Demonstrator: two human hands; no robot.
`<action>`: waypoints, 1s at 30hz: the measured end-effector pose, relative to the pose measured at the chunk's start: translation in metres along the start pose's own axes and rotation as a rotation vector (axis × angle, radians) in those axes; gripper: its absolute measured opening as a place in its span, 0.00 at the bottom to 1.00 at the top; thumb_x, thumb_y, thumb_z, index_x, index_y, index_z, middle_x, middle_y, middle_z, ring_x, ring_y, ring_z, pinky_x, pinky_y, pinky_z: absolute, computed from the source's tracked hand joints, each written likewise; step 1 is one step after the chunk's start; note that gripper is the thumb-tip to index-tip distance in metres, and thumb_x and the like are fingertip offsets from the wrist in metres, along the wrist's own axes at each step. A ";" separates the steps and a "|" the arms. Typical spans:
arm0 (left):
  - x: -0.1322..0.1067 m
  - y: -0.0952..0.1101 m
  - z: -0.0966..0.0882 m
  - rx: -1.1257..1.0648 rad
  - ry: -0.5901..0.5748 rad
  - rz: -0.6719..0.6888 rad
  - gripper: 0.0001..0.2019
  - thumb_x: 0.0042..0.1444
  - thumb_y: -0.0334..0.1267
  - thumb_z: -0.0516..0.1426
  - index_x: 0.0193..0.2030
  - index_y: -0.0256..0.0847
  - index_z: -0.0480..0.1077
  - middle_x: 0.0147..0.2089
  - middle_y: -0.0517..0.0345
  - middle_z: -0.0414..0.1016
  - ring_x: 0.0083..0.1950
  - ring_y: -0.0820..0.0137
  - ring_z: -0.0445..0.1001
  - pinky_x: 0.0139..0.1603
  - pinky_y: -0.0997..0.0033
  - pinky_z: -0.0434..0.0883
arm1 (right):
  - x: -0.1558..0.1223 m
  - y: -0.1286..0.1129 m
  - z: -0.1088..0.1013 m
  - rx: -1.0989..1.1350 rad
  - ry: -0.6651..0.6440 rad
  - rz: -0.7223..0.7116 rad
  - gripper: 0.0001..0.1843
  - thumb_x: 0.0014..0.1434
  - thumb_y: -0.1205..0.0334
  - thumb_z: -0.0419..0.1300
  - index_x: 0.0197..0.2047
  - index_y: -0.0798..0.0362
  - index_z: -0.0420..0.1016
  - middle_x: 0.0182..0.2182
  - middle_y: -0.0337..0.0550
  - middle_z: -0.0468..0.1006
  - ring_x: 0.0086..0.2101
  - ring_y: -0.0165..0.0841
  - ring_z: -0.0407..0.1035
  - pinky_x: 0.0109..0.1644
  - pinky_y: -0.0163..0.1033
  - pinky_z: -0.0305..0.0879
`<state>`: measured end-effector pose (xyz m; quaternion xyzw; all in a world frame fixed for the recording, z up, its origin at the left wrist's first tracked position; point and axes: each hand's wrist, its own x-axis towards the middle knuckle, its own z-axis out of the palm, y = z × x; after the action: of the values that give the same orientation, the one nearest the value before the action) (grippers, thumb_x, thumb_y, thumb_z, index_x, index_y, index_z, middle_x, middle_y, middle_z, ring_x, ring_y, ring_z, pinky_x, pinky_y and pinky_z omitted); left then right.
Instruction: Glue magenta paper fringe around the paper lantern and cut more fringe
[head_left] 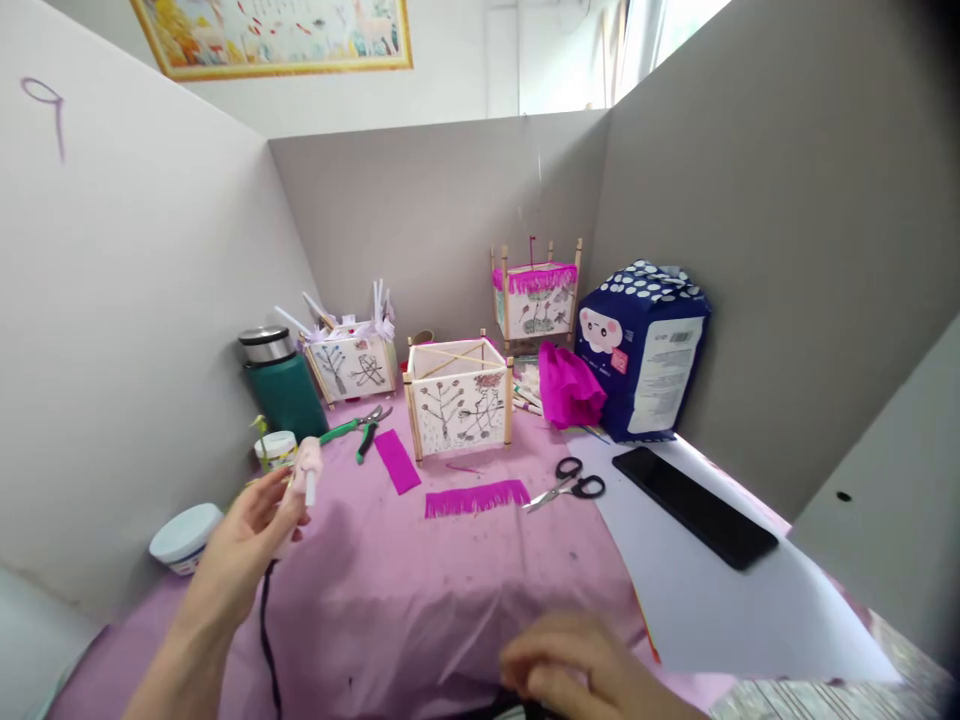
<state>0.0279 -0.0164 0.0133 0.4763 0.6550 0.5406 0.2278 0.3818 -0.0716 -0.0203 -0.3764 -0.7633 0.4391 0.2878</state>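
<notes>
On the left, my left hand (251, 530) is closed around a pale pink glue gun (310, 462). A white glue stick sticks out of it and a black cord (265, 625) hangs below. My right hand (574, 665) is at the near edge of the table, blurred by motion; its fingers look bent, but I cannot make out whether they hold anything. Ahead stands a paper lantern (461, 410) with a wooden stick frame and ink drawings. In front of it lie a fringed magenta strip (477, 498), black-handled scissors (568, 485) and a plain magenta strip (397, 461).
Green-handled pliers (352, 428), a green thermos (281, 385) and white tubs (185, 536) are at the left. Behind stand a stick-filled box (356, 368) and a fringed lantern (538, 305). Magenta paper (568, 388), a blue pack (641, 350) and a phone (694, 505) lie right.
</notes>
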 end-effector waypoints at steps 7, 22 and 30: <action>-0.096 0.060 0.108 -0.377 -0.300 0.005 0.29 0.56 0.47 0.58 0.63 0.43 0.57 0.56 0.46 0.70 0.48 0.62 0.75 0.41 0.67 0.75 | 0.043 -0.013 0.014 0.252 0.204 -0.137 0.33 0.56 0.46 0.60 0.62 0.49 0.63 0.57 0.50 0.69 0.53 0.41 0.66 0.58 0.45 0.63; -0.109 0.056 0.168 0.124 -0.403 0.867 0.25 0.59 0.25 0.47 0.63 0.40 0.58 0.64 0.46 0.62 0.65 0.60 0.60 0.63 0.53 0.62 | 0.066 0.000 -0.037 0.421 0.740 -0.047 0.23 0.55 0.49 0.62 0.48 0.57 0.73 0.36 0.47 0.79 0.35 0.36 0.72 0.43 0.40 0.70; -0.067 0.023 0.177 0.492 -0.397 0.762 0.15 0.60 0.31 0.50 0.53 0.39 0.68 0.54 0.48 0.72 0.55 0.60 0.69 0.56 0.53 0.67 | 0.075 0.033 -0.055 0.301 0.472 0.275 0.28 0.55 0.39 0.56 0.38 0.59 0.75 0.22 0.44 0.77 0.20 0.30 0.69 0.24 0.33 0.65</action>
<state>0.2103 0.0111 -0.0353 0.8154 0.4862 0.3138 0.0151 0.3931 0.0266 -0.0171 -0.5211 -0.5436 0.4825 0.4474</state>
